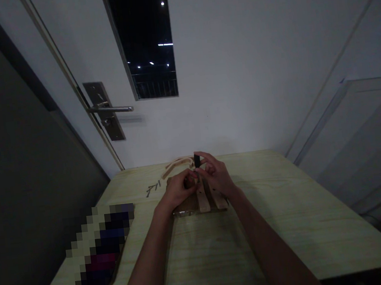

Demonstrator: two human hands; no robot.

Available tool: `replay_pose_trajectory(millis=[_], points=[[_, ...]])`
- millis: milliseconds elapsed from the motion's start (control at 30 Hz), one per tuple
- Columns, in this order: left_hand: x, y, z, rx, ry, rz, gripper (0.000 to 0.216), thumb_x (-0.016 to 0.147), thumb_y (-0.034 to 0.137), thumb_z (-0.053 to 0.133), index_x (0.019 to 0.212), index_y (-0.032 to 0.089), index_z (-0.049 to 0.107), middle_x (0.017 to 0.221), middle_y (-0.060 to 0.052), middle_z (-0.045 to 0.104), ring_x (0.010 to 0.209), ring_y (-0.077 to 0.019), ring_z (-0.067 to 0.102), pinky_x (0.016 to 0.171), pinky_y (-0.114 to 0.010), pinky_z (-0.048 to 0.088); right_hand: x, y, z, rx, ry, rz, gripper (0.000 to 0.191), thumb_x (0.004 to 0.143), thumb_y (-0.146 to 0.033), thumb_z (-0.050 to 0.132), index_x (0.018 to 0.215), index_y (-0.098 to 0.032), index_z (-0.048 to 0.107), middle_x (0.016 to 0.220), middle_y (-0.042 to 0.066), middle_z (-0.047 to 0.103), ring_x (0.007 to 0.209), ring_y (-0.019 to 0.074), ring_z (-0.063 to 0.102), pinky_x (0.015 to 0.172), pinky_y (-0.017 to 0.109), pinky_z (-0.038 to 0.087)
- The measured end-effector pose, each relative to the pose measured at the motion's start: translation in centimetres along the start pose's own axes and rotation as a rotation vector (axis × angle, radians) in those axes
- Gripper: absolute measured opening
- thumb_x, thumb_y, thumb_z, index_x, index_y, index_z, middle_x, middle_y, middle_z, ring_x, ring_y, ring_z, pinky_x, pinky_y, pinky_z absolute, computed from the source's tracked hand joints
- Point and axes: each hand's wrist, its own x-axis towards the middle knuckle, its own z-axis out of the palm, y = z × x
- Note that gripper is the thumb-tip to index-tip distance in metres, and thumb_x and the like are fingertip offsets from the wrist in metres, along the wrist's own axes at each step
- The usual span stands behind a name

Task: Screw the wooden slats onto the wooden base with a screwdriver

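At the middle of the table, my right hand (215, 174) is closed in a pinch, thumb and index finger on a small black block-shaped object (197, 160) held upright. A thin grey part seems to run down below it; its kind is too dim to tell. My left hand (181, 189) is closed close beside it, fingertips together near the object's lower end; what they hold, if anything, is hidden. Beneath both hands lies a brown flat piece (188, 205) with light wooden strips (203, 200) across it. Small dark holes or dots show on the strips.
Behind my left hand lies a curved light wooden piece (179, 161). Several small screw-like pieces (152, 188) lie left of it. A blurred-out phone-like slab (108, 246) rests at the table's left. Beyond the table (287, 223) stands a white door with a metal handle (114, 109).
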Motion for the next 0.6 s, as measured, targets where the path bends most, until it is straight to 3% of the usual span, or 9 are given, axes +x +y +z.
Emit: replay_pose_trajectory(millis=[400, 600], points=[[0.09, 0.06, 0.05, 0.002, -0.005, 0.000, 0.015, 0.079, 0.024, 0.067, 0.092, 0.019, 0.063, 0.082, 0.000, 0.066, 0.075, -0.0162, 0.058, 0.070, -0.026, 0.043, -0.25, -0.05, 0.05, 0.063, -0.061, 0.019, 0.046, 0.092, -0.025, 0.062, 0.137, -0.022, 0.057, 0.096, 0.005, 0.072, 0.052, 0.0061, 0.051, 0.047, 0.019, 0.040], [0.02, 0.19, -0.07, 0.030, -0.004, -0.018, 0.015, 0.079, 0.025, 0.068, 0.091, 0.019, 0.063, 0.082, 0.000, 0.066, 0.074, -0.0162, 0.057, 0.070, -0.027, 0.041, -0.10, -0.20, 0.16, 0.029, -0.016, 0.025, 0.047, 0.087, -0.023, 0.067, 0.134, -0.026, 0.060, 0.093, 0.001, 0.067, 0.051, 0.0059, 0.044, 0.047, 0.021, 0.039]])
